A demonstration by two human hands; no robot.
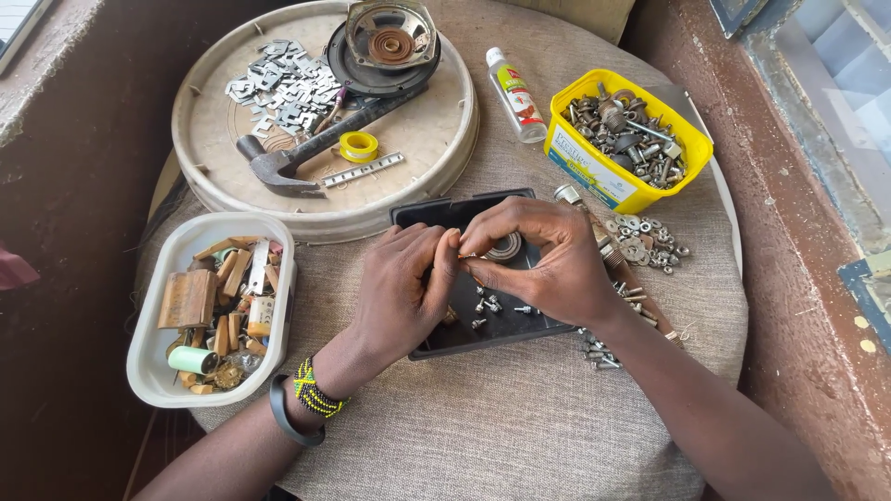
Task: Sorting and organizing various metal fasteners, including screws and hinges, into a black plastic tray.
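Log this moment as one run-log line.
left hand: pinching small part | right hand: fingertips meeting left's | below: black tray with screws | right: yellow tub

Two bare forearms enter from the bottom edge, no sleeves in view on either. Left hand point(401, 292): bare, no rings visible; nails short. Left wrist carries two pieces: a plain black band point(283, 416), smooth and loose-fitting, sitting further up the arm, and just beside it toward the hand a beaded bracelet point(313, 393), several strands of small beads in yellow, green and black. Right hand point(548, 264): bare, no rings or wristwear visible; forearm uncovered right to the frame edge.
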